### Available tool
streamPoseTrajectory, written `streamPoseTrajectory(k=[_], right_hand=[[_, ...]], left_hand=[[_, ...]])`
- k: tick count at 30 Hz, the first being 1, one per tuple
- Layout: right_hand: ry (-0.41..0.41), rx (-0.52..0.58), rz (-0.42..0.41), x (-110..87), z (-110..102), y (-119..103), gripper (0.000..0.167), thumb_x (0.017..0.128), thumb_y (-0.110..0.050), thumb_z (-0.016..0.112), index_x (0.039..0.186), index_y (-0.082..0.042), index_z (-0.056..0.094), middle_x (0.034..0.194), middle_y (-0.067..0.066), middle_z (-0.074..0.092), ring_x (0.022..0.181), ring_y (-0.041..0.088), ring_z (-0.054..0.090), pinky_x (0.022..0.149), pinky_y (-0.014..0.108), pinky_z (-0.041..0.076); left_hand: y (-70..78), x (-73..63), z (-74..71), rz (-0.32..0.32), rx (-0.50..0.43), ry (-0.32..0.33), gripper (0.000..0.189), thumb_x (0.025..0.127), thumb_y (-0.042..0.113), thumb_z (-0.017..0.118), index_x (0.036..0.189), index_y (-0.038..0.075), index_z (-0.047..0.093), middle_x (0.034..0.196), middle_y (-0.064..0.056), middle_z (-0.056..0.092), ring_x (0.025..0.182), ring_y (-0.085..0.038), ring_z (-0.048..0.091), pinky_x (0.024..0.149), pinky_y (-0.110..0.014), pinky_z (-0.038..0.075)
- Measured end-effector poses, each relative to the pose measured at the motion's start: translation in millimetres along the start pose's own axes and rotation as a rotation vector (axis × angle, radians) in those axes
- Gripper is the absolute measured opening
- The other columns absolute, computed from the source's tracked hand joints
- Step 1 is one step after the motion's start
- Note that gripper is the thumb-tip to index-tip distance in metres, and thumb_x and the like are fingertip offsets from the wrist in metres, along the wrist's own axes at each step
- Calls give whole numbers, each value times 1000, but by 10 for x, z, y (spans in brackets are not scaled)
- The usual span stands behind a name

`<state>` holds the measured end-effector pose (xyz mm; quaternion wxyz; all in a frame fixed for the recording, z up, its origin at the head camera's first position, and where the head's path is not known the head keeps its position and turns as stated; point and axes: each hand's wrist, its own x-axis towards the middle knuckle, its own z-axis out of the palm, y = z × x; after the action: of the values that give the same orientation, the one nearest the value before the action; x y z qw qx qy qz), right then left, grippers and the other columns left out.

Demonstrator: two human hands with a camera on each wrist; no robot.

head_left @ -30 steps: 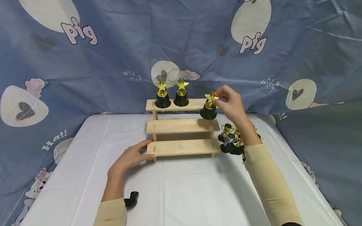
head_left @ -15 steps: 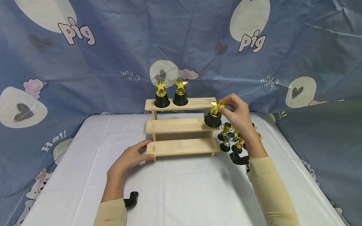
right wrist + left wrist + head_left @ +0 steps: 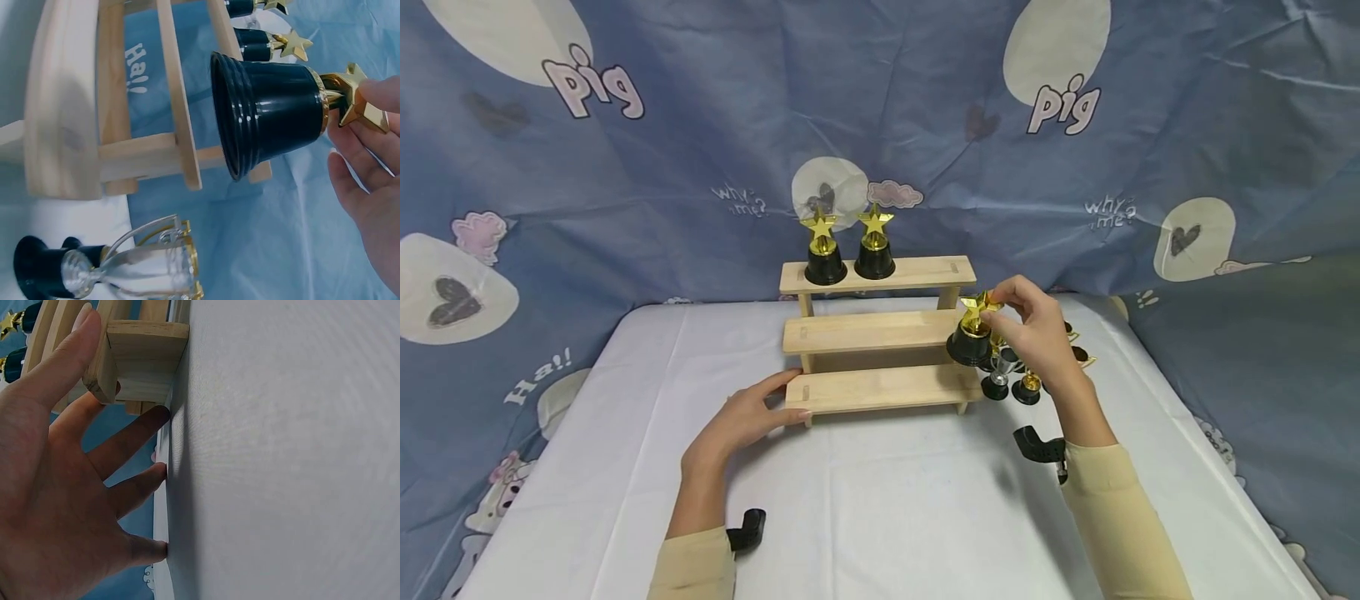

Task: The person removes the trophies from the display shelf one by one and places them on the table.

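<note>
A star trophy [image 3: 972, 342], gold star on a black base, hangs from my right hand [image 3: 1036, 331], whose thumb and fingers pinch its star. In the right wrist view the trophy's black base [image 3: 275, 112] points toward the stand, clear of the boards. My left hand [image 3: 747, 419] holds the left end of the lowest step of a three-tier wooden stand [image 3: 880, 387], thumb at the front edge and index finger behind. In the left wrist view its other fingers spread down to the cloth. Two more star trophies [image 3: 825, 250] [image 3: 875, 246] stand on the top tier's left half.
Several small cup trophies [image 3: 1028, 388], gold and silver, stand on the white cloth [image 3: 887, 500] right of the stand, partly hidden by my right hand. A printed blue curtain [image 3: 700, 167] hangs behind and along the sides. Black camera mounts [image 3: 747, 530] stick out from both wrists.
My right hand has brought the star trophy down and slightly right, from beside the top tier to the middle tier's right end. My left hand stays on the stand.
</note>
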<state>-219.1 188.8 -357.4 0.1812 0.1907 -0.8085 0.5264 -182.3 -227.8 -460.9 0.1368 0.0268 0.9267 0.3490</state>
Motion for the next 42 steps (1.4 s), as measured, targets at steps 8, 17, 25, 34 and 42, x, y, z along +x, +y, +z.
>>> streamPoseTrajectory(k=[8, 17, 25, 34, 42], right_hand=[[-48, -89, 33, -133, -43, 28, 18, 86, -2, 74, 100, -1, 63, 105, 12, 66, 103, 3, 63, 95, 26, 50], [-73, -117, 75, -281, -161, 84, 16, 84, -3, 74, 96, -5, 64, 98, 12, 70, 91, 4, 65, 85, 22, 52], [-85, -170, 83, -467, -227, 212, 16, 83, -1, 74, 94, -8, 64, 94, 8, 70, 90, 7, 64, 88, 28, 53], [-75, -218, 102, -587, -274, 277, 20, 80, 1, 74, 92, -12, 65, 90, 3, 70, 89, 9, 65, 84, 44, 54], [-85, -219, 141, -656, -353, 338, 19, 80, 1, 74, 91, -11, 64, 92, 5, 69, 89, 6, 66, 84, 35, 55]], left_hand=[[7, 6, -21, 1, 4, -5, 92, 77, 72, 68, 154, 37, 33, 157, -9, 42, 148, -44, 28, 113, -70, 28], [9, 0, -25, 1, -1, -9, 92, 77, 72, 68, 154, 38, 33, 157, -9, 42, 148, -45, 27, 112, -70, 29], [29, -15, -28, 0, 10, -12, 93, 78, 73, 68, 155, 36, 32, 158, -11, 41, 148, -45, 28, 112, -69, 29], [20, 2, -24, 7, 11, -11, 93, 78, 73, 67, 155, 36, 32, 158, -10, 41, 148, -47, 26, 112, -71, 27], [11, -4, -19, 4, -2, -11, 94, 77, 74, 68, 155, 36, 32, 158, -9, 40, 149, -46, 25, 113, -71, 26]])
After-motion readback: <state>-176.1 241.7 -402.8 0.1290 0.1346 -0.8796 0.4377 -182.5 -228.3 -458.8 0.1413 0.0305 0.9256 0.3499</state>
